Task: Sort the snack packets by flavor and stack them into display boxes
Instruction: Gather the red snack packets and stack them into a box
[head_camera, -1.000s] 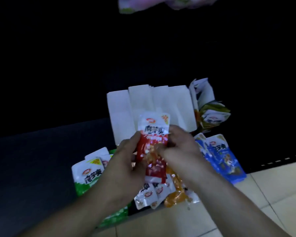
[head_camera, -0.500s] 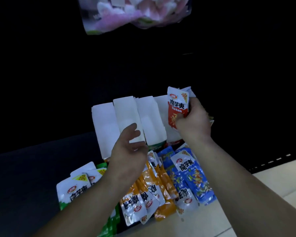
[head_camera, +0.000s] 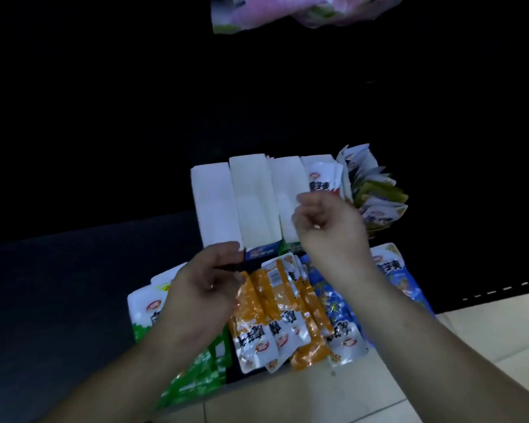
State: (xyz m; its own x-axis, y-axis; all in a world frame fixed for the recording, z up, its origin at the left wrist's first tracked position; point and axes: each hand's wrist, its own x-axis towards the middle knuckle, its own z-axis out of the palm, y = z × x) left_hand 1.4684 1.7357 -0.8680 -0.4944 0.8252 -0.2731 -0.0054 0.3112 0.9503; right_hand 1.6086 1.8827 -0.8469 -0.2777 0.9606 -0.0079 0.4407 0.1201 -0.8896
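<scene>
A row of white display boxes (head_camera: 251, 196) stands upright at the centre. A red-and-white packet (head_camera: 321, 181) sits in the rightmost box. My right hand (head_camera: 327, 227) hovers just in front of that box, fingers loosely curled, holding nothing. My left hand (head_camera: 205, 282) hangs lower left, fingers relaxed and empty, beside the orange packets (head_camera: 275, 312) lying in front of the boxes. Green packets (head_camera: 141, 312) lie to the left, partly hidden by my left arm. Blue packets (head_camera: 391, 273) lie to the right, behind my right arm.
Olive-green packets (head_camera: 376, 196) stand bunched to the right of the boxes. A pink-and-white bag (head_camera: 287, 10) hangs at the top edge. The packets rest at the edge of a dark surface (head_camera: 58, 285); pale floor tiles (head_camera: 486, 337) show at the bottom right.
My right hand carried the red packet up and right, left it in the rightmost box and drew back empty. My left hand let go and dropped towards the orange packets.
</scene>
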